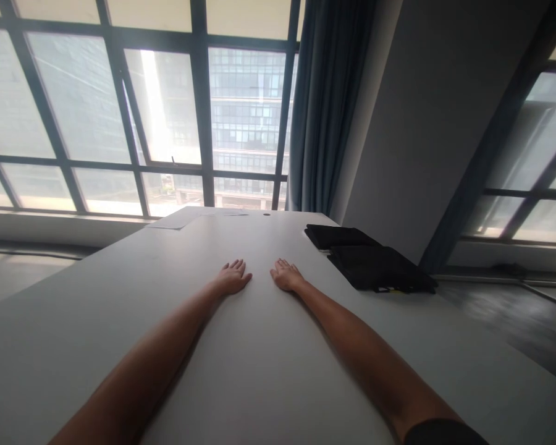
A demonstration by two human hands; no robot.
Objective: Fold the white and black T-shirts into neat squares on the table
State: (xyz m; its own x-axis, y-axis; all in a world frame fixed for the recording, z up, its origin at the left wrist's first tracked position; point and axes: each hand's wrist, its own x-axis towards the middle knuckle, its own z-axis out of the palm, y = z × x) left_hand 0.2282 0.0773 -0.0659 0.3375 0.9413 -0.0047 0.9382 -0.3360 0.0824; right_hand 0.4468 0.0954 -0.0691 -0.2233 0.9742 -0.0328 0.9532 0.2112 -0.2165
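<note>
My left hand [232,277] lies palm down on the white table [264,371], its fingers apart and pointing away from me. A short gap to its right, my right hand [286,275] rests flat on the same surface with its fingers stretched out. Neither hand holds anything. To the right of my right hand is a folded black cloth item [382,267], and just behind it lies another black folded item [340,235]. A bit of yellow shows at the nearer one's front edge; I cannot tell what kind of items they are.
White paper sheets [171,224] lie at the table's far left. Near the far edge is a small dark round spot [267,214]. Beyond stand large windows [248,111], a blue-grey curtain [327,111] and a grey pillar [426,123]. Floor [505,315] shows past the right edge.
</note>
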